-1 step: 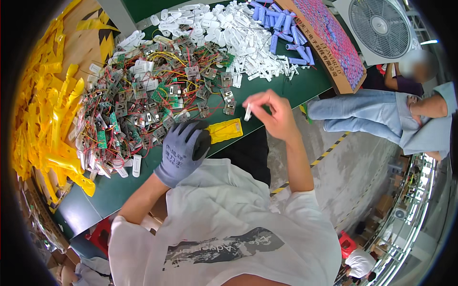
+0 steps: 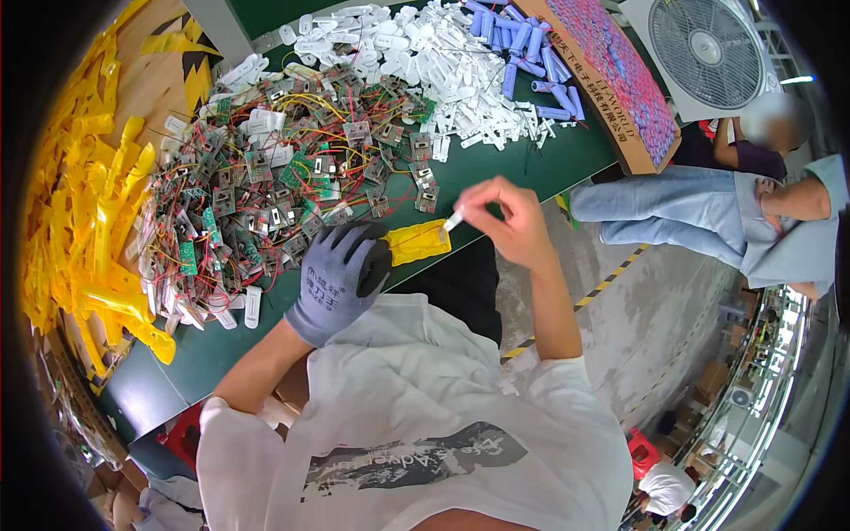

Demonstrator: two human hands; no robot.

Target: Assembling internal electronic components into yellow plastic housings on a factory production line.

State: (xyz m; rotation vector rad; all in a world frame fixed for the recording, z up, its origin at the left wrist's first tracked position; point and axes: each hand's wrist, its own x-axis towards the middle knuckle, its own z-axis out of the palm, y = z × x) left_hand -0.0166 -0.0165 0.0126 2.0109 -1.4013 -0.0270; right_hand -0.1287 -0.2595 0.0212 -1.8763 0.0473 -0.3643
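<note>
Curling gloved left hand [image 2: 339,279], back upward; pinching thumb to forefinger on bare right hand [image 2: 524,228], forward of body.

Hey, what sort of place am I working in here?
Probably an electronics assembly workshop: wired circuit boards and small white plastic parts lie heaped on a green workbench, near blue cylindrical cells.

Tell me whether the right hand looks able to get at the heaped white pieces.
Probably yes: nothing visible blocks the right hand from the white pieces across the green tabletop, though it pinches a small white part.
</note>
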